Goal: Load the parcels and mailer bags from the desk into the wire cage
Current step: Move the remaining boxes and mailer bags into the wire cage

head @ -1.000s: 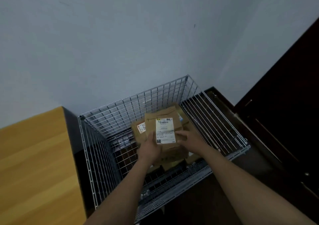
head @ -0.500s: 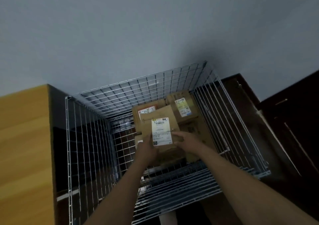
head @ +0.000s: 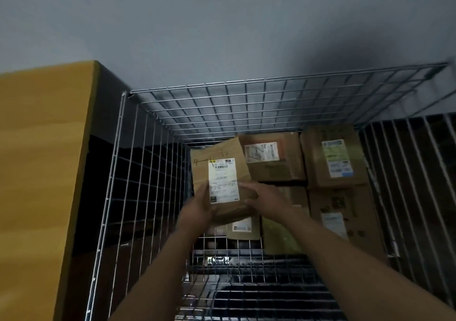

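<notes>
Head view: we hold a brown parcel (head: pixel 222 172) with a white label inside the wire cage (head: pixel 246 98), our left hand (head: pixel 197 209) and right hand (head: pixel 267 201) clasping its near end; it hangs tilted above other boxes (head: pixel 340 190), beside the desk (head: pixel 42 172)

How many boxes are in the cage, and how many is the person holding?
Held in both hands: 1, the brown parcel, gripped by the left hand and the right hand.
Lying in the wire cage: at least 5, brown boxes or mailers, some partly hidden.
Total: at least 6.
</notes>
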